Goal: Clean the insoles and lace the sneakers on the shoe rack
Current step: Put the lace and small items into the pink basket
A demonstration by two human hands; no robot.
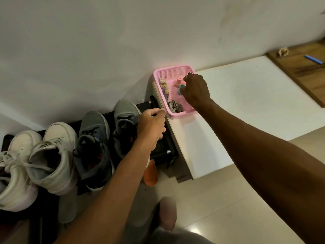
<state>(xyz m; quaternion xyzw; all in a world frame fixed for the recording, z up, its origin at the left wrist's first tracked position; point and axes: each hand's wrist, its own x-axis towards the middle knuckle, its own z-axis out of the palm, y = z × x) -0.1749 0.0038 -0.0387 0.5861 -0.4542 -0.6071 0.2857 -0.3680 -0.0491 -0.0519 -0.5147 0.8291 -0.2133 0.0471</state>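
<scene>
Reaching into pink basket on white worktop, right grip closed around teal-topped bottle; left grip curled over grey sneaker, contents unclear.

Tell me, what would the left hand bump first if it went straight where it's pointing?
Most likely the pink basket: the left hand aims its knuckles at the basket's near corner, which looks very close. Depth is hard to judge, so it might pass just below.
</scene>
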